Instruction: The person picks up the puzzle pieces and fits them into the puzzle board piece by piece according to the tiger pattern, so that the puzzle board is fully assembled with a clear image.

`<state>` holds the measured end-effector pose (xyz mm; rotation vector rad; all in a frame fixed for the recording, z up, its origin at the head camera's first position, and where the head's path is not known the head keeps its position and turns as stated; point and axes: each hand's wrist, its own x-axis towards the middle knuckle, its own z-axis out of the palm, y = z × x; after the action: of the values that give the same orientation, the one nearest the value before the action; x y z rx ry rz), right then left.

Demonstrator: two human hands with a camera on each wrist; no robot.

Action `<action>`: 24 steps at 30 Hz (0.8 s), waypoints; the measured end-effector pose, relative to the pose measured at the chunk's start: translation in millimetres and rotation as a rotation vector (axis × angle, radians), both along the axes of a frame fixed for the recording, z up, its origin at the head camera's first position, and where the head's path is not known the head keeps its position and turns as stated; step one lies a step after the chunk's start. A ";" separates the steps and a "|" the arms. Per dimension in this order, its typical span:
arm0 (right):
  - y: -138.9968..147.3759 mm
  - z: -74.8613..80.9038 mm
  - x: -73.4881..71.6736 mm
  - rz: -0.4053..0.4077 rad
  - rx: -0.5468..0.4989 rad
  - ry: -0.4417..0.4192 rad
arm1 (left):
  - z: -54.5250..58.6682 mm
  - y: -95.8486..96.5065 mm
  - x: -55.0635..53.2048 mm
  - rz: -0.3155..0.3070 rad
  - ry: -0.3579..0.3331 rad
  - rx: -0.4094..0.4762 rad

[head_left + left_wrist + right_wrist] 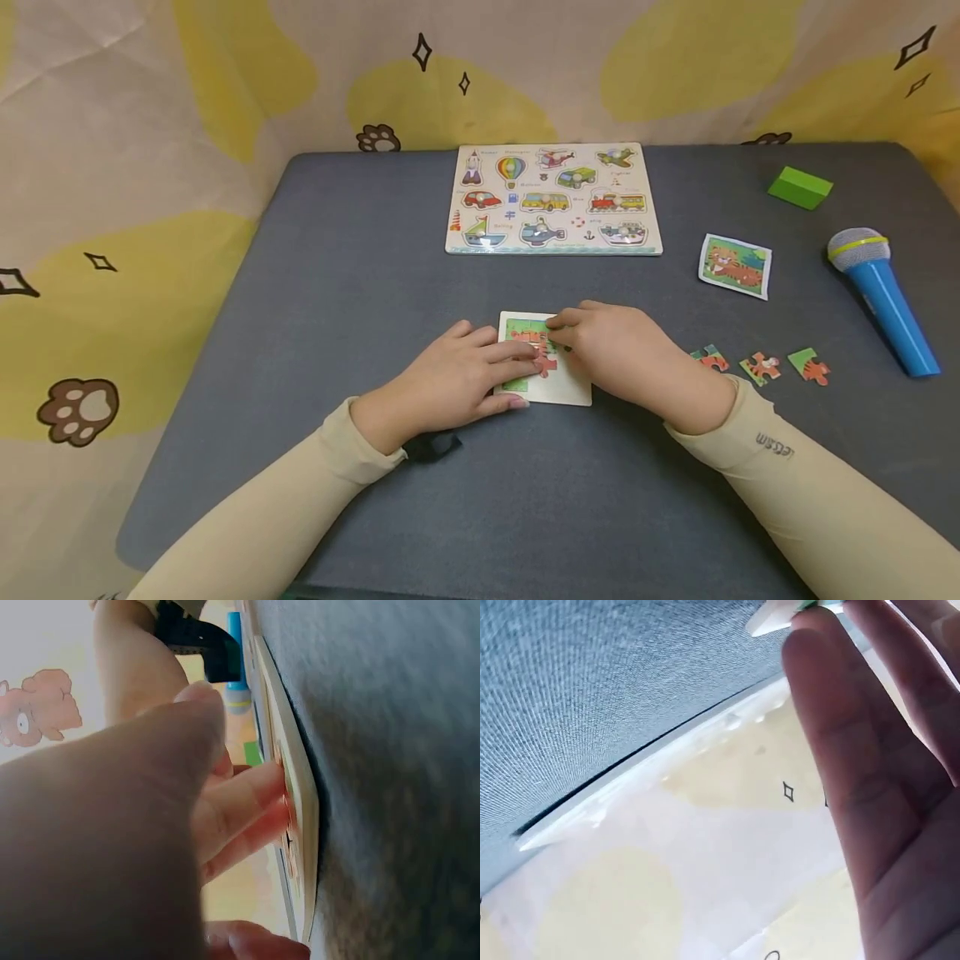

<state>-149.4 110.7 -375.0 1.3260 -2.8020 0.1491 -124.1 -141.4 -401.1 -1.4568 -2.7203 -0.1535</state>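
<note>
A small square puzzle board [564, 390] with a pale frame lies before me in the head view, its left side and top filled with green and orange tiger pieces. My left hand [471, 371] rests on its left part, fingers stretched over the pieces and thumb along the near edge. Seen in the left wrist view, those fingertips [271, 780] press on the board's face. At the board's upper right, my right hand [622, 346] pinches a puzzle piece, mostly hidden by the fingers. A green bit of that piece [808, 604] shows at the fingertips in the right wrist view.
Loose puzzle pieces [761, 367] lie right of the right wrist. Behind them are a tiger picture card [737, 267], a green block [800, 188] and a blue toy microphone [888, 304]. A vehicle peg puzzle [553, 200] lies at the dark table's [337, 250] back edge.
</note>
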 end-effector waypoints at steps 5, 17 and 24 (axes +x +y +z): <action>-1.1 1.4 1.5 0.001 0.018 0.012 | 0.5 -1.4 -0.6 -0.002 -0.016 0.005; -4.3 -0.7 0.7 0.001 0.012 0.033 | -0.1 -3.7 -2.3 0.001 -0.005 0.006; -7.8 -1.5 11.8 0.003 0.127 0.129 | -1.0 -5.5 -3.9 0.010 -0.063 0.015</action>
<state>-137.6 103.0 -376.5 1.3133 -2.7407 -0.1125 -128.0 -146.8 -402.1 -1.4583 -2.7689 -0.2224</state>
